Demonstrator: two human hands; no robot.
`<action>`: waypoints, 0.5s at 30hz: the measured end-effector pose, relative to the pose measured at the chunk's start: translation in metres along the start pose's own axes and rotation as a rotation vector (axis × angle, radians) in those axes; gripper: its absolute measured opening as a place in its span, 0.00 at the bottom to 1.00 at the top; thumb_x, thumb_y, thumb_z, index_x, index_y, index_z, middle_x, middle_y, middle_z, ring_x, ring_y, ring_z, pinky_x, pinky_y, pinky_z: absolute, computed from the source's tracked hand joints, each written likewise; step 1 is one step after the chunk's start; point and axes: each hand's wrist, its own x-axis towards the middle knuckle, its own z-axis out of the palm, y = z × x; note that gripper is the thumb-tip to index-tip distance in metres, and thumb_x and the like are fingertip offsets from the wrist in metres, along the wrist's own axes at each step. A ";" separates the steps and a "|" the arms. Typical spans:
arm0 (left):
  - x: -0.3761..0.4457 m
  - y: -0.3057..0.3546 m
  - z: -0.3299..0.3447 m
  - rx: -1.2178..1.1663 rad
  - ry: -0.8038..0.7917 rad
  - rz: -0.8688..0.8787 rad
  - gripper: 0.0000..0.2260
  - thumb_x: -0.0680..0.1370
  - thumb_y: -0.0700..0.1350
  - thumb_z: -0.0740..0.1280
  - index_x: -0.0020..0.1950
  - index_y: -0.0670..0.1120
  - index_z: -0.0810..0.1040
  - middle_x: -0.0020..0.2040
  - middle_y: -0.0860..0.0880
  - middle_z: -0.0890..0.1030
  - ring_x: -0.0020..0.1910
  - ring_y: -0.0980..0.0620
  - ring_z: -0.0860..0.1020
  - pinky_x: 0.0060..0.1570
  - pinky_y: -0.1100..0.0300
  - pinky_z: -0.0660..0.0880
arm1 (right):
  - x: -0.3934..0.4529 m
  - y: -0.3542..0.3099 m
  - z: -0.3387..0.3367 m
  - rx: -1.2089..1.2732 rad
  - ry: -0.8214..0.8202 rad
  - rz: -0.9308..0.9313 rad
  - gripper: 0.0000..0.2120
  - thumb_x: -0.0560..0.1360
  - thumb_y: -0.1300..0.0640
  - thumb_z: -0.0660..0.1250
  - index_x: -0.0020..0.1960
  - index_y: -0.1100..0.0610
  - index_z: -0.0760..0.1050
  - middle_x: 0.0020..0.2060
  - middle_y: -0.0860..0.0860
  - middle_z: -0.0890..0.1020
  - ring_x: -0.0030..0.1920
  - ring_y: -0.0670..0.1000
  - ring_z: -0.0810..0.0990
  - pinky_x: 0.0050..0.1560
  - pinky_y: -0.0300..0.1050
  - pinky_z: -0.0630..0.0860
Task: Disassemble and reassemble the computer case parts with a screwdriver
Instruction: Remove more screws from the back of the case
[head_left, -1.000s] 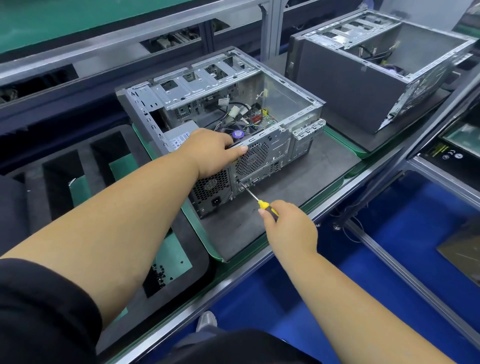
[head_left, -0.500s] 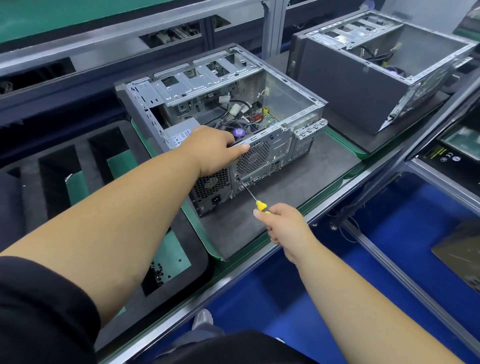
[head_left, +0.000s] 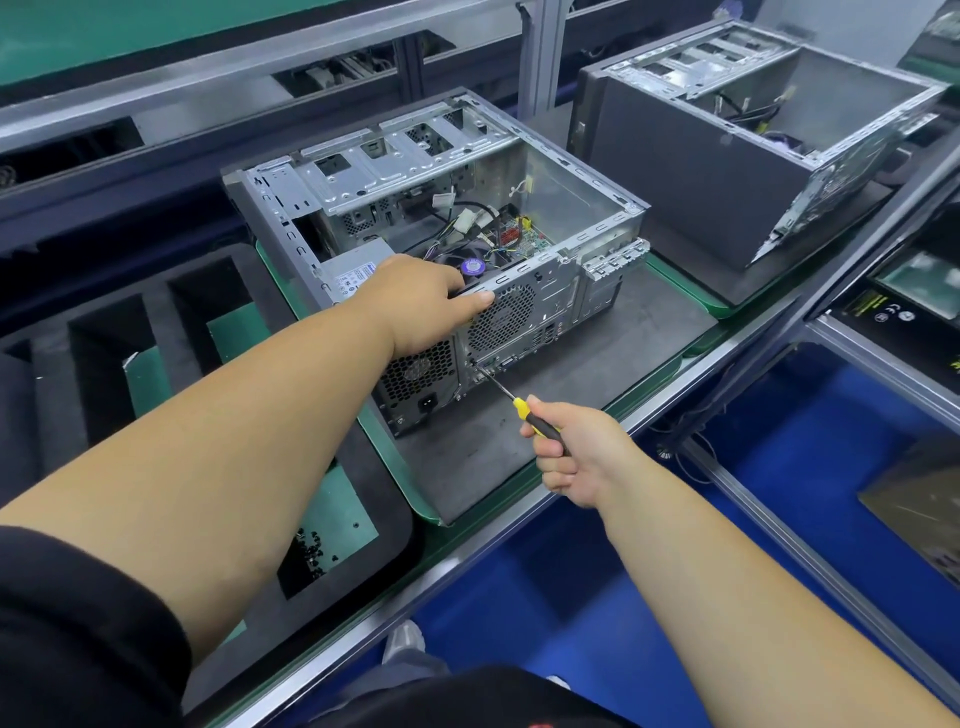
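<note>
Right hand: right hand curls around the yellow-and-black-handled screwdriver, its tip at the case's rear panel.
Left hand: left hand grips the rear top edge of the open grey metal computer case.
Beyond: second open grey case, far right of both hands.

Right hand rolls on the screwdriver at the rear panel

I see my right hand turned over on the screwdriver since a second ago, knuckles now down and curled fingers facing up, with more of the yellow-and-black handle showing above my fist.
</note>
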 end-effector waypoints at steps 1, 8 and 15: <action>0.000 0.000 0.000 -0.002 -0.003 -0.004 0.25 0.81 0.64 0.53 0.44 0.45 0.77 0.36 0.45 0.76 0.43 0.42 0.73 0.40 0.54 0.65 | 0.000 0.000 -0.001 0.023 -0.032 0.015 0.18 0.80 0.46 0.65 0.40 0.60 0.74 0.23 0.49 0.64 0.20 0.45 0.55 0.19 0.37 0.54; -0.003 0.001 -0.003 -0.010 -0.005 0.015 0.24 0.81 0.63 0.53 0.41 0.44 0.75 0.35 0.44 0.75 0.41 0.43 0.74 0.39 0.53 0.66 | -0.007 0.009 0.001 -0.094 -0.022 -0.049 0.20 0.81 0.43 0.63 0.43 0.59 0.77 0.24 0.49 0.68 0.21 0.46 0.59 0.22 0.39 0.57; -0.003 0.001 -0.001 -0.001 -0.007 -0.001 0.23 0.79 0.66 0.54 0.49 0.48 0.76 0.39 0.46 0.77 0.45 0.44 0.73 0.45 0.52 0.68 | -0.029 -0.022 -0.016 -0.235 0.288 -0.289 0.15 0.81 0.50 0.60 0.44 0.54 0.81 0.24 0.47 0.74 0.25 0.47 0.65 0.35 0.43 0.66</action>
